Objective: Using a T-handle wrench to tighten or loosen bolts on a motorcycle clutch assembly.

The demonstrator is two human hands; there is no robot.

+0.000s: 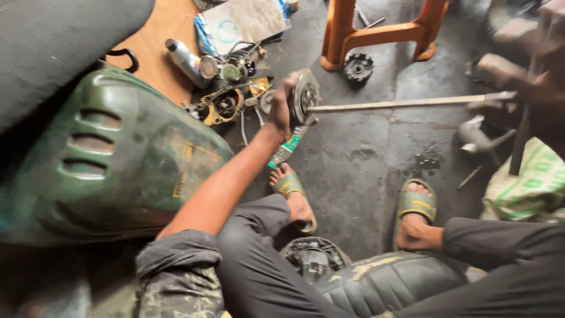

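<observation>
Above the sandalled feet on the concrete floor [365, 176], the left hand [281, 105] has its fingers clamped on a round metal disc [304, 96]. A long rod [406, 103] runs from the disc toward three o'clock, where the blurred right hand [518, 88] grips its far end.

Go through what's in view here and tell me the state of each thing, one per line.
Left hand: closed around the round metal part.
Round metal part: held up off the floor, rod end against it.
Long metal rod: lying level, far end at the right hand.
Right hand: blurred, grip unclear.
Gear wheel: lying flat on the floor.
Green cover: off, resting on its side.
</observation>
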